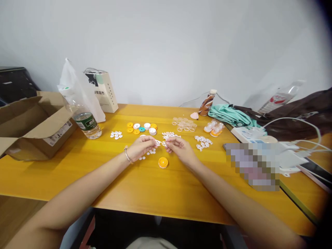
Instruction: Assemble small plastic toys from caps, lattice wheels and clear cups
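My left hand [143,147] pinches one end of a small white openwork plastic piece [158,143]. Opposite it, my right hand [180,149] pinches a similar white piece [164,144]; whether the two are joined, I cannot tell. Below the hands an orange round cup-shaped part [163,162] lies on the table. Small white discs [151,152] are scattered under my left hand. Just behind my fingers is a pile of white openwork pieces [169,135], and another group of them [203,142] lies to the right.
Yellow, white and blue round parts [141,129], white knobs [116,135] and clear cups [184,124] lie on the wooden table [155,193]. A cardboard box [38,128] and water bottle [86,122] stand left. A coffee bottle [207,103], power strip [249,133] and phone are right.
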Demonstrator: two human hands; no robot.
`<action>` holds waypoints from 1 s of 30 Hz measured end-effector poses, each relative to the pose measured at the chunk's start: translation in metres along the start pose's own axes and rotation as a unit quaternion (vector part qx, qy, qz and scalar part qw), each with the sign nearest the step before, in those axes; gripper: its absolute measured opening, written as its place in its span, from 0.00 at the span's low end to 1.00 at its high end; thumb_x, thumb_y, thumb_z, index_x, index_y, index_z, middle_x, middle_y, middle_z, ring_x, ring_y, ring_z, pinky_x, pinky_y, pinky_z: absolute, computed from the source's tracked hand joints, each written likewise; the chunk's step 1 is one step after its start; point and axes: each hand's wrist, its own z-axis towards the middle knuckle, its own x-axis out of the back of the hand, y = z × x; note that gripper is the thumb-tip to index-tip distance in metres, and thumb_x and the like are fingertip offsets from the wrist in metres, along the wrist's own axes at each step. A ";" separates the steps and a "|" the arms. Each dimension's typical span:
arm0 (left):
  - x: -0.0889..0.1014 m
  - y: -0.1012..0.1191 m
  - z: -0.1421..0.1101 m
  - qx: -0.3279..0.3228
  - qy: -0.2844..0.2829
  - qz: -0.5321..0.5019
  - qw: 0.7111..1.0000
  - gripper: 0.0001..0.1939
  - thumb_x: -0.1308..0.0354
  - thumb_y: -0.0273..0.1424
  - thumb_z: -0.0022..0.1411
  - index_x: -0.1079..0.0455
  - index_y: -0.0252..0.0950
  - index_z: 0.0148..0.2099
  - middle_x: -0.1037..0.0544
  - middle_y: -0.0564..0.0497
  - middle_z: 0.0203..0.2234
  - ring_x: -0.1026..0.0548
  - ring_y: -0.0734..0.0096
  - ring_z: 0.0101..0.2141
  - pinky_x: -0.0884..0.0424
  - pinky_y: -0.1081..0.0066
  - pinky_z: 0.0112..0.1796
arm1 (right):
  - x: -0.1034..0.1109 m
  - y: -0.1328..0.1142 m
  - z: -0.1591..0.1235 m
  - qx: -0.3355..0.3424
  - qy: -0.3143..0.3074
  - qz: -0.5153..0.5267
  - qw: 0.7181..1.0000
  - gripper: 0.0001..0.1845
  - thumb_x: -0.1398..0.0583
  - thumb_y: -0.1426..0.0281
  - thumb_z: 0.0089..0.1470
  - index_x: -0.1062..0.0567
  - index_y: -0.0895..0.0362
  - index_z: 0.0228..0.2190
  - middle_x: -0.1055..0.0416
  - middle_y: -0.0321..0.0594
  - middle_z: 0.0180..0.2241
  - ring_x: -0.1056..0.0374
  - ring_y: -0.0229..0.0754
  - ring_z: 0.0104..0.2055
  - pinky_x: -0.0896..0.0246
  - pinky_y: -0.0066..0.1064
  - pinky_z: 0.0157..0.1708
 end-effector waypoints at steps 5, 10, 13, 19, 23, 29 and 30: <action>-0.009 -0.004 -0.010 -0.003 -0.047 -0.019 0.999 0.07 0.39 0.30 0.50 0.33 0.31 0.31 0.27 0.53 0.25 0.29 0.81 0.29 0.34 0.77 0.34 | -0.006 0.004 -0.010 -0.007 -0.042 -0.004 0.999 0.13 0.37 0.65 0.43 0.27 0.57 0.33 0.28 0.34 0.25 0.32 0.34 0.26 0.35 0.28 0.30; -0.013 -0.011 -0.012 -0.074 -0.061 0.104 0.990 0.08 0.42 0.32 0.54 0.32 0.31 0.32 0.27 0.51 0.28 0.30 0.78 0.31 0.34 0.74 0.37 | -0.009 0.007 -0.015 0.002 -0.030 -0.007 1.000 0.10 0.37 0.64 0.44 0.27 0.57 0.29 0.29 0.34 0.24 0.33 0.34 0.26 0.35 0.28 0.30; -0.013 -0.011 -0.014 -0.166 -0.037 0.211 0.963 0.09 0.43 0.32 0.56 0.33 0.31 0.37 0.28 0.50 0.30 0.29 0.76 0.31 0.32 0.72 0.36 | -0.009 0.007 -0.014 0.004 -0.021 -0.013 1.000 0.09 0.37 0.65 0.44 0.28 0.58 0.26 0.30 0.33 0.23 0.34 0.33 0.25 0.37 0.27 0.29; -0.008 -0.005 -0.024 -0.405 -0.080 0.424 0.806 0.13 0.47 0.27 0.60 0.34 0.36 0.48 0.28 0.47 0.36 0.30 0.72 0.37 0.31 0.68 0.40 | -0.007 0.003 -0.016 0.024 -0.056 -0.015 0.998 0.09 0.38 0.65 0.46 0.29 0.57 0.27 0.30 0.34 0.25 0.35 0.33 0.26 0.38 0.27 0.29; -0.006 -0.003 -0.025 -0.456 -0.072 0.454 0.762 0.13 0.50 0.25 0.61 0.35 0.36 0.49 0.27 0.47 0.36 0.30 0.73 0.37 0.30 0.70 0.38 | -0.005 0.002 -0.019 0.040 -0.080 -0.016 0.996 0.08 0.39 0.65 0.47 0.30 0.56 0.28 0.30 0.34 0.27 0.34 0.34 0.28 0.37 0.27 0.31; -0.003 0.001 -0.025 -0.474 -0.058 0.476 0.738 0.11 0.47 0.26 0.60 0.33 0.34 0.46 0.28 0.47 0.33 0.30 0.72 0.35 0.31 0.70 0.36 | -0.004 0.006 -0.022 0.076 -0.105 0.016 0.991 0.12 0.39 0.67 0.49 0.35 0.52 0.37 0.29 0.33 0.27 0.32 0.35 0.29 0.37 0.30 0.33; -0.003 0.001 -0.026 -0.472 -0.061 0.476 0.740 0.10 0.47 0.27 0.60 0.33 0.35 0.45 0.28 0.47 0.33 0.30 0.72 0.35 0.31 0.70 0.36 | -0.004 0.007 -0.022 0.080 -0.109 0.017 0.991 0.13 0.39 0.68 0.49 0.35 0.52 0.37 0.28 0.33 0.27 0.32 0.36 0.29 0.37 0.31 0.33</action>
